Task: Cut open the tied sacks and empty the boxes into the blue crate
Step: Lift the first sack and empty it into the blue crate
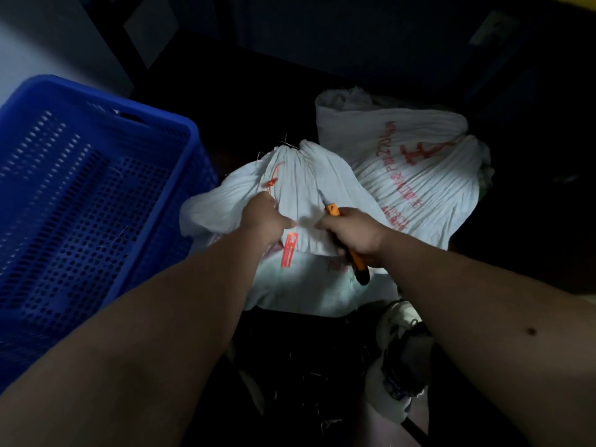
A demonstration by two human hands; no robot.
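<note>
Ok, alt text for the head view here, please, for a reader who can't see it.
A person's left hand grips a tied white sack while the right hand holds an orange utility knife over it. A blue crate stands to the left, a second printed sack behind.

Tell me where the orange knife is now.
Centre-right of the head view: the right hand grips the knife, its blade over the near sack.
</note>
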